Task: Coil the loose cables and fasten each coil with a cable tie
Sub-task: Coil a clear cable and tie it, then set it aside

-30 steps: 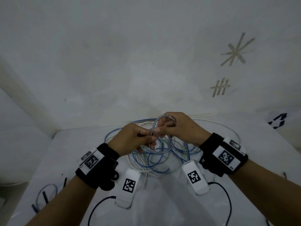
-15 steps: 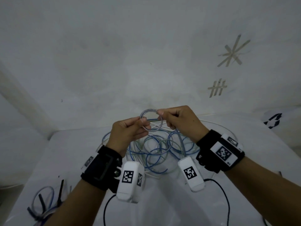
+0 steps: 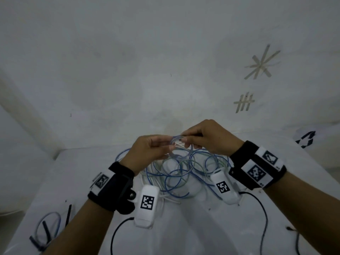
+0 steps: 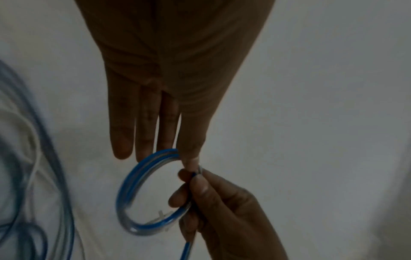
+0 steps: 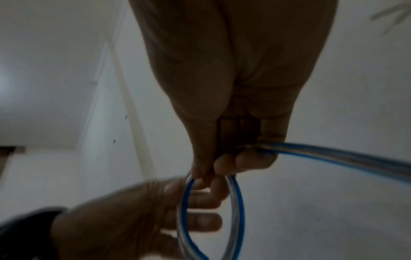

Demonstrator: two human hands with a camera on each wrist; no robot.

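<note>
Using the cable pile (image 3: 180, 172) as the anchor: way off to its left, at the near edge of the white surface (image 3: 184, 227), sits a small blue coil (image 3: 48, 229) with black cable ties (image 3: 68, 214) by it. Left hand (image 3: 147, 153) floats just above the pile, fingers mostly straight, thumb and fingertip touching the small blue-and-clear coil (image 4: 146, 193). That coil hangs in the air above the pile, between both hands. Right hand (image 3: 207, 138) is above the pile's right side, thumb and fingers pinching the coil's rim, cable tail trailing off. Behind the pile is a plain white wall (image 3: 147, 61), with tape marks (image 3: 261, 65) up to the right.
</note>
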